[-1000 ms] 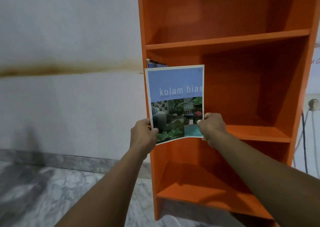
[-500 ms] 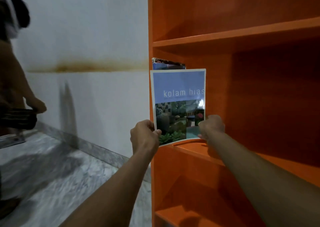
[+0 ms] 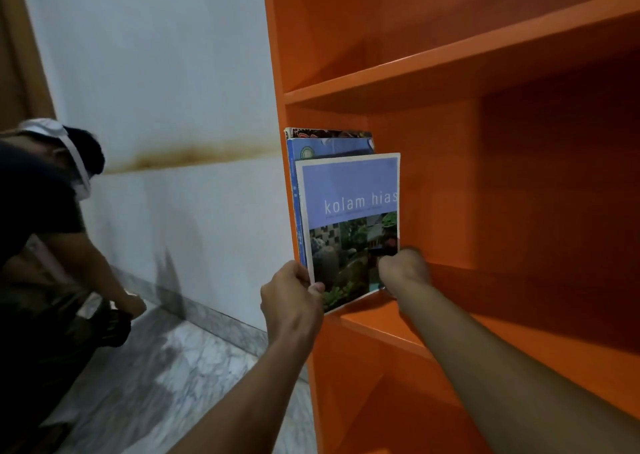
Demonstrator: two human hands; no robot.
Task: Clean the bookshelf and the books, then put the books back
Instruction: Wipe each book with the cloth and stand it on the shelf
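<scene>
An orange bookshelf fills the right half of the head view. On its middle shelf, against the left wall, stand two books: a blue one and a dark patterned one behind it. In front of them I hold a thin blue "kolam hias" magazine upright, its bottom edge resting at the shelf's front. My left hand grips its lower left corner. My right hand grips its lower right edge inside the shelf.
Another person crouches at the left on the grey marble floor, holding something dark. A white wall with a brown stain band runs behind. The shelves above and below hold nothing visible.
The camera has swung left and closer; the crouching person has come further into view. The magazine has moved inward onto the middle shelf, against the two standing books, both hands still on it.
</scene>
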